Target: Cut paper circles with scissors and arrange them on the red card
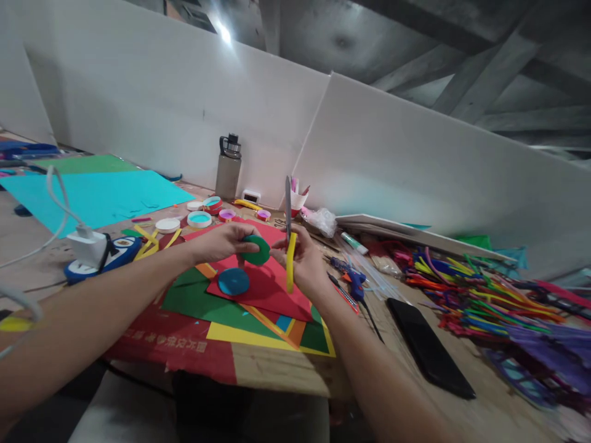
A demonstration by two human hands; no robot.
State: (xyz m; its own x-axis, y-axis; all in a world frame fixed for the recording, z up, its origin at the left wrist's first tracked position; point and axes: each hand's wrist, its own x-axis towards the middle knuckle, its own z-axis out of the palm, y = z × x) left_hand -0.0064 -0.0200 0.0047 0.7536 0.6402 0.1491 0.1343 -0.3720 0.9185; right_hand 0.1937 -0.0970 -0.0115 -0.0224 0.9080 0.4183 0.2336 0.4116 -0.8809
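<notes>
both forearms run in from the bottom edge toward the middle of the table (pixel 277 369). my left hand (pixel 220 241) pinches a green paper disc (pixel 257 250) by its near edge, thumb and fingertips pressed together on it, holding it up above the red sheet (pixel 272 289). my right hand (pixel 307 263) is closed round the yellow handle of the scissors (pixel 290 258), blade pointing straight up, just beside the disc. i judge the disc very light and floppy, easy to crease, so a hold at the rim with flat fingertips suits it best. a blue disc (pixel 233 281) lies on the red sheet below, and a glue gun (pixel 354 282) sits near my right wrist.
</notes>
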